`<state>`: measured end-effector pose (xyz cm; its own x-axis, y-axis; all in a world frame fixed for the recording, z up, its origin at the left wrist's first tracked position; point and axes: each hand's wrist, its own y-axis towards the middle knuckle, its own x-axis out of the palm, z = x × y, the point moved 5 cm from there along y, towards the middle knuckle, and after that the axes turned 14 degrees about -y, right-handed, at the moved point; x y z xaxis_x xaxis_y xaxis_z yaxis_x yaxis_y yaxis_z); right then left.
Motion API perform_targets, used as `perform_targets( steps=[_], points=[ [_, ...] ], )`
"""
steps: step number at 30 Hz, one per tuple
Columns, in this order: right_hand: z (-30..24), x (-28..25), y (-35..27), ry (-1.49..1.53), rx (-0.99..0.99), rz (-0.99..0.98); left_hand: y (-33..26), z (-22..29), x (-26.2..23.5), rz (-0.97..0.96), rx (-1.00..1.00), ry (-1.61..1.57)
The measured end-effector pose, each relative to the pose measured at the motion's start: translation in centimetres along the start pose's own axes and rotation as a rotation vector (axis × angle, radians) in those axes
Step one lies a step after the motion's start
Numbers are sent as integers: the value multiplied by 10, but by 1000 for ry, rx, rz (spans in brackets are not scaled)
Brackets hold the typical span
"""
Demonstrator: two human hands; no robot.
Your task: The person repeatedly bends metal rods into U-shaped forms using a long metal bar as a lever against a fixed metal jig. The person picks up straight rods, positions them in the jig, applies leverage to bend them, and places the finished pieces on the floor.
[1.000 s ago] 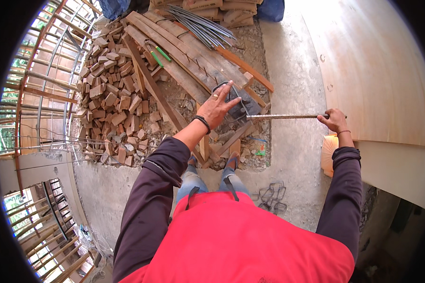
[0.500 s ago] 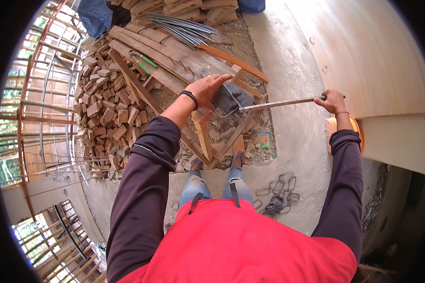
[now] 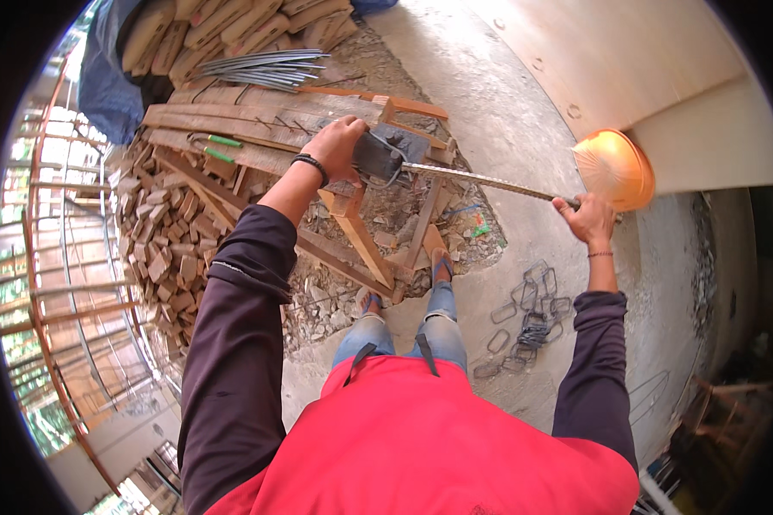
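Observation:
A long ribbed steel bar (image 3: pixel 489 181) slants from the dark metal plate to my right hand (image 3: pixel 591 220), whose fingers are wrapped round its outer end. At its other end the bar meets a thin bent steel rod (image 3: pixel 397 172) on the plate. My left hand (image 3: pixel 339 148) is at the left edge of that dark plate (image 3: pixel 375 154), thumb and fingers spread apart; what its palm touches is hidden. The plate sits on a rough wooden bench (image 3: pixel 262 129). Green-handled pincers (image 3: pixel 219 148) lie on the bench's planks to the left.
Broken bricks (image 3: pixel 167 249) are heaped left of the bench. Cut steel rods (image 3: pixel 266 69) and stacked sacks (image 3: pixel 232 30) lie beyond it. Bent rod loops (image 3: pixel 531 322) rest on the concrete floor near my feet. An orange hard hat (image 3: pixel 623 172) is beyond my right hand.
My right hand has swung the bar's outer end nearer to me. My left hand's fingers have gone from stretched out to more curved by the plate. The view has turned, showing more of the hard hat.

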<state>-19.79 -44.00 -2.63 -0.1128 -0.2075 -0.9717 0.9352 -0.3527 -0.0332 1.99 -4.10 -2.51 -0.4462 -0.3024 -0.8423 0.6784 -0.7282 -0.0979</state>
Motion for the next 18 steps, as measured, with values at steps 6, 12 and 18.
perform_targets(
  steps=[6, 12, 18],
  points=[
    [-32, 3, -96, 81, 251, -111, -2, 5, -4, -5, 35, 52],
    [-94, 2, -188, 126, 494, -168, -2, 5, -1, -31, 56, 86],
    [-157, -11, -249, 175, 649, -162, -2, 4, 2, -34, 62, 101]
  ],
)
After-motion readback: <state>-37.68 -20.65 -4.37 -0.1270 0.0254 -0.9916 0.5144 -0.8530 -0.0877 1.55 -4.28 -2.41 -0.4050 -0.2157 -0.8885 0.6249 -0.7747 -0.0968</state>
